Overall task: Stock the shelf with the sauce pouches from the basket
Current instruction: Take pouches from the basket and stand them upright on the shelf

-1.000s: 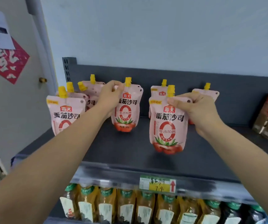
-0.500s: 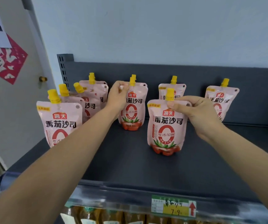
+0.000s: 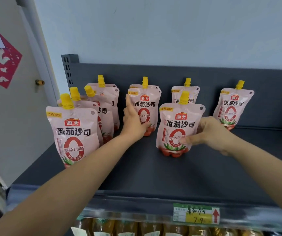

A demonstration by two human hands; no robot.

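Right hand (image 3: 210, 133) fingers clasp upright front pouch (image 3: 179, 128) from its right; left hand (image 3: 134, 121) fingers flat against middle pouch (image 3: 145, 106), farther back.

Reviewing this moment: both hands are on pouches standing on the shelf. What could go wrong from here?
The right hand grips the front pink yellow-capped sauce pouch by its side; releasing unevenly might topple it. The left hand, pressed against the middle pouch, could push it backward. The left forearm passes close to the nearest left pouch.

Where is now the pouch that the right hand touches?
In the head view, the front-middle pouch stands upright on the grey shelf, right of centre, just ahead of another pouch, with the right hand at its right side.
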